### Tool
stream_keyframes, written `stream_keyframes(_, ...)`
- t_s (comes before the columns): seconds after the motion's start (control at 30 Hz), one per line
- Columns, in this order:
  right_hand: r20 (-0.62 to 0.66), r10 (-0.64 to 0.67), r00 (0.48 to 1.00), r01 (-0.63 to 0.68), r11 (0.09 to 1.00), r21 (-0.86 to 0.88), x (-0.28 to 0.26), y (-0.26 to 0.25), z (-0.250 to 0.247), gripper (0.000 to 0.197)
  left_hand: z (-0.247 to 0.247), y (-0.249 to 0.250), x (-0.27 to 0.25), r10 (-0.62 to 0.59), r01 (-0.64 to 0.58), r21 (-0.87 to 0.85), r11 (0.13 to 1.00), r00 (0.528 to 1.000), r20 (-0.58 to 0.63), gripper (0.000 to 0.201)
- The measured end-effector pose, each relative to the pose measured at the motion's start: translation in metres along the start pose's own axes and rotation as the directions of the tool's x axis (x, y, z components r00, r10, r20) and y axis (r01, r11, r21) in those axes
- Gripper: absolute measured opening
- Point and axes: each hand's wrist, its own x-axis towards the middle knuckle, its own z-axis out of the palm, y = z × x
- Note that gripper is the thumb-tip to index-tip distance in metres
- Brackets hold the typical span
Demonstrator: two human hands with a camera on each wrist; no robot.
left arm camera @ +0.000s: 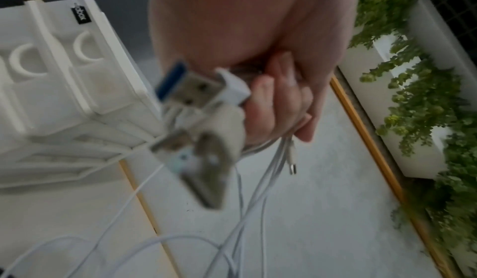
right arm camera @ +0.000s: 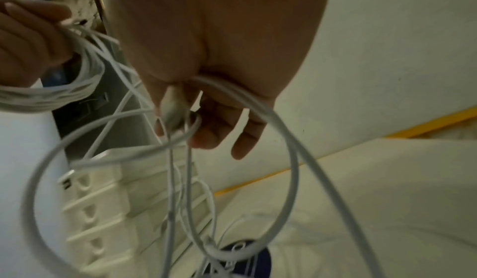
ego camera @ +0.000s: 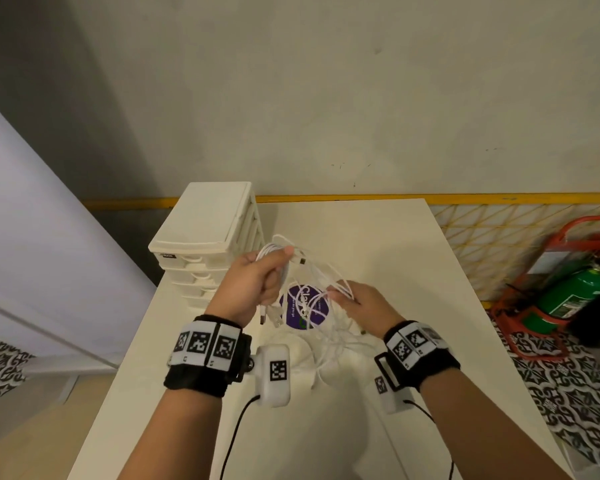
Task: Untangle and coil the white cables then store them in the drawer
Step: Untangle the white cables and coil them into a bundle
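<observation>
While both hands are raised above the desk (ego camera: pixel 378 237), the left hand (ego camera: pixel 253 285) is clenched round a gathered bundle of the white cables (ego camera: pixel 321 271), thumb pressed over the top of the loops. Look at the left wrist view: the fingers (left arm camera: pixel 271 103) curl tight on the strands, and three USB plugs (left arm camera: pixel 191 86) stick out of the fist toward the camera, blurred and close. One smaller plug (left arm camera: pixel 293 165) dangles beneath the fist on its lead.

Over to the right hand (ego camera: pixel 364 304), lower and just right of the left: it pinches a few loose strands between thumb and fingertips. From the right wrist camera, a big loop (right arm camera: pixel 289 160) hangs off that hand and swings down toward the desk, with thinner strands crossing through it. More cable runs slack from the left hand's bundle across to the right hand, and the rest trails down onto the desk near the person.

Under that tangle sits a round purple sticker (ego camera: pixel 305 306) with white lettering, lying flat on the desk between the two hands.

On the far left of the desk stands the white drawer unit (ego camera: pixel 205 237), its drawers stacked one above another, each with a curved pull (left arm camera: pixel 85 48). Every drawer looks closed. Off to the right, on the patterned floor, a green fire extinguisher (ego camera: pixel 575 292) rests in a red stand.
</observation>
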Motion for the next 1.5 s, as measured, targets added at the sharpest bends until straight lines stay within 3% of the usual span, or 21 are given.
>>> stream_keyframes(0.1,-0.150,0.097,0.984,-0.127,0.971,-0.203,0.013,0.015,-0.027,0.039,-0.004,0.005,-0.001,0.020,-0.021,-0.076,0.997,1.000,-0.008,0.040)
stream_keyframes(0.17,-0.173,0.276,0.946,-0.324,0.844,-0.427,0.015,0.019,-0.048,0.058,-0.008,0.011,0.000,0.039,-0.042,-0.074,0.996,0.998,-0.041,0.040)
stream_keyframes(0.2,-0.155,0.322,0.934,-0.356,0.809,-0.468,0.014,0.018,-0.055,0.074,-0.010,0.012,0.001,0.040,-0.043,-0.057,0.997,0.998,-0.057,0.041)
stream_keyframes(0.27,-0.127,0.174,0.976,-0.209,0.913,-0.350,0.013,0.004,-0.059,0.087,-0.009,0.010,0.004,0.012,-0.012,0.006,1.000,0.998,-0.068,0.041)
stream_keyframes(0.3,-0.142,0.030,0.989,-0.059,0.977,-0.205,0.010,-0.009,-0.055,0.083,-0.004,0.006,0.005,-0.010,0.013,0.040,0.999,0.998,-0.060,0.041)
stream_keyframes(0.37,-0.150,-0.161,0.975,0.169,0.985,0.039,0.007,-0.037,-0.042,0.081,0.008,-0.002,0.005,-0.048,0.050,0.100,0.994,0.999,-0.019,0.041)
stream_keyframes(0.43,-0.078,-0.227,0.971,0.236,0.962,0.137,0.006,-0.054,-0.025,0.082,0.021,-0.006,0.004,-0.069,0.060,0.135,0.989,0.995,0.066,0.038)
stream_keyframes(0.47,-0.037,-0.234,0.972,0.237,0.959,0.157,0.008,-0.055,-0.015,0.073,0.025,-0.005,0.003,-0.071,0.057,0.133,0.990,0.992,0.108,0.037)
stream_keyframes(0.57,-0.016,-0.162,0.987,0.163,0.970,0.183,0.010,-0.042,0.009,0.013,0.025,0.004,0.001,-0.045,0.034,0.066,0.997,0.985,0.165,0.035)
stream_keyframes(0.7,-0.068,-0.097,0.993,0.112,0.957,0.267,0.004,-0.025,0.025,0.021,0.017,0.011,0.002,0.014,0.027,-0.190,0.981,0.977,0.213,0.033)
stream_keyframes(0.8,-0.047,-0.064,0.997,0.074,0.964,0.254,-0.002,-0.018,0.033,0.024,0.013,0.014,0.008,0.120,-0.007,-0.489,0.872,0.973,0.199,0.035)
stream_keyframes(0.9,-0.018,-0.061,0.998,0.063,0.990,0.128,-0.004,-0.005,0.037,0.023,0.010,0.017,0.013,0.195,-0.098,-0.658,0.747,0.978,0.076,0.030)
stream_keyframes(1.0,0.026,-0.081,0.996,0.081,0.997,0.010,-0.005,-0.004,0.038,0.025,0.006,0.018,0.019,0.232,-0.207,-0.684,0.700,0.971,-0.057,0.033)
stream_keyframes(1.2,0.178,-0.215,0.960,0.242,0.958,-0.152,-0.010,-0.029,0.038,0.031,0.013,0.017,0.027,0.272,-0.371,-0.441,0.817,0.923,-0.272,0.026)
stream_keyframes(1.3,0.224,-0.230,0.947,0.279,0.936,-0.216,-0.016,-0.044,0.030,0.034,0.016,0.005,0.026,0.377,-0.420,-0.062,0.906,0.862,-0.338,0.019)
stream_keyframes(1.4,0.206,-0.285,0.936,0.329,0.917,-0.227,-0.019,-0.050,0.023,0.031,0.014,-0.012,0.027,0.482,-0.408,0.294,0.864,0.839,-0.251,0.017)
stream_keyframes(1.5,0.173,-0.309,0.935,0.342,0.914,-0.219,-0.015,-0.051,0.018,0.031,0.012,-0.027,0.030,0.390,-0.305,0.505,0.808,0.918,-0.070,0.012)
